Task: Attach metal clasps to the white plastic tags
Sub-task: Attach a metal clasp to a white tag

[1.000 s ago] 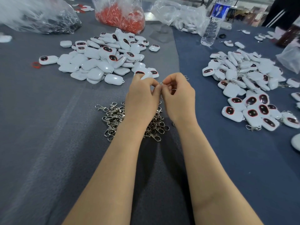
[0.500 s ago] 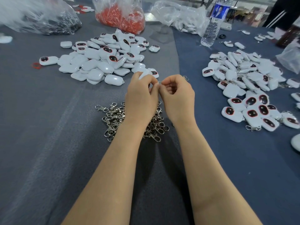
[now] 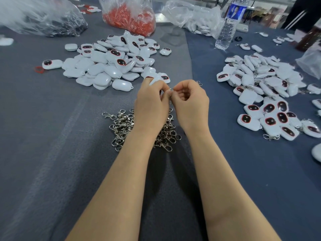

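Tag (image 3: 156,80), glossy white, pinched in left fingers (image 3: 157,88), small silver clasp (image 3: 171,89) pinched in right fingers (image 3: 180,86).

the left hand (image 3: 151,106) and right hand (image 3: 192,104) are bare. the left forearm (image 3: 119,174) and right forearm (image 3: 218,174) are bare too, slim and smooth, uncovered down to the lower edge of view.

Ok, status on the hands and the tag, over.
Left hand grips white tag. Right hand pinches metal clasp against it, join hidden by fingers. Clasp pile lies below the wrists, nothing blocking.
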